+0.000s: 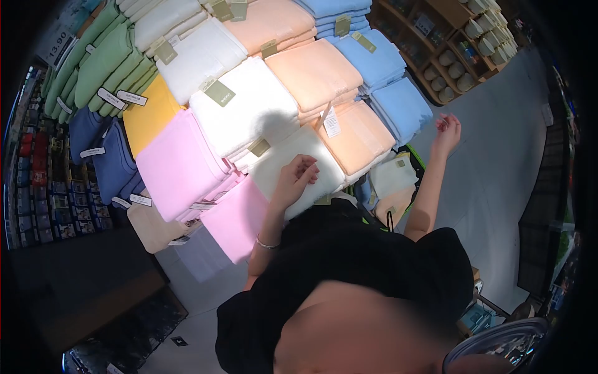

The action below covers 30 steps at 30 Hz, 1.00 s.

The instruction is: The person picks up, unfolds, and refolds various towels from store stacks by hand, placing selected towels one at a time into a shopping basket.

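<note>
Black fabric of the wearer's top (349, 255) fills the lower middle, nearest the camera. Just beyond it lies a shaded white towel (327, 171), folded flat at the near edge of the display, between a pink towel (233, 218) and a peach towel (361, 140). The left hand (295, 181) is over it, its grip loosely curved and part-way wide, with nothing visibly held; whether the fingertips touch the cloth cannot be told. The right hand (448, 132) is raised beside the blue towels (398, 109), fingers bent; its view is too small to tell how narrow that grip is, or whether it holds anything.

The white towel looks light, soft and limp, hard to damage but likely to sag or unfold if pinched by one layer. Its folded edge seems the best hold, with fingers beneath every layer and thumb on top.

Close by, a dark container with green edging (421, 161) carries folded cloths: a pale one with a tag (395, 174), a peach one (393, 204) and some blue. Farther off, a wooden shelf unit (445, 7) has pale, rounded items (447, 58) in its compartments; their exact kind is unclear.
</note>
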{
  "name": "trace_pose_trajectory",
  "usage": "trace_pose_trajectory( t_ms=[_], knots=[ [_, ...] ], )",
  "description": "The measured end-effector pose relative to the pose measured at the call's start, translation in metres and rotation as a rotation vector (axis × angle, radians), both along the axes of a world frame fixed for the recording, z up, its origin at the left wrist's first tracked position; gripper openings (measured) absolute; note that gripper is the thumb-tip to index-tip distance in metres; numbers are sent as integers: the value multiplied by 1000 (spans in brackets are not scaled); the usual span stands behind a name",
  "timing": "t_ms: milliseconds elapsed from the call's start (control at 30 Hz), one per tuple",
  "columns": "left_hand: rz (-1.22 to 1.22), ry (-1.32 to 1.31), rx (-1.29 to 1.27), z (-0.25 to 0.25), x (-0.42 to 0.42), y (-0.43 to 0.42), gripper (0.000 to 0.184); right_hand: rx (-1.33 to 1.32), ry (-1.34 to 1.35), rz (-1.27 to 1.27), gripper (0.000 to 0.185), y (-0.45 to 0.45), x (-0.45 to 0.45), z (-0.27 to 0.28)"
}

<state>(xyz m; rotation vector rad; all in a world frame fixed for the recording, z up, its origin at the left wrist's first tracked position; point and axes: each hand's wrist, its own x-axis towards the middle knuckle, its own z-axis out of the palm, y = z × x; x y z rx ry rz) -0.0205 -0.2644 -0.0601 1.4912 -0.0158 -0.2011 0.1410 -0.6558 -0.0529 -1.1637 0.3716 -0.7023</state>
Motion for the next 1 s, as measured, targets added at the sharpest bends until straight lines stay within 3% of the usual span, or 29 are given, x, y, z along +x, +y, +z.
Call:
trace_pose_trajectory(
  t_ms=[233, 400, 533, 633, 1000],
  knots=[
    [-14, -110, -80, -9, -4, 5, 15, -255, -277, 727, 15, 255, 59, 58],
    [-59, -68, -248, -13, -2, 16, 15, -563, -469, 999, 27, 389, 84, 96],
    [-11, -90, -265, -15, -5, 18, 14, -1123, -649, 1006, 50, 453, 92, 107],
    [-29, -133, -254, -16, -5, 17, 14, -1579, -834, 746, 56, 471, 84, 87],
    [-34, -138, -298, -14, -5, 21, 13, -1646, -725, 767, 43, 457, 91, 77]
  ],
)
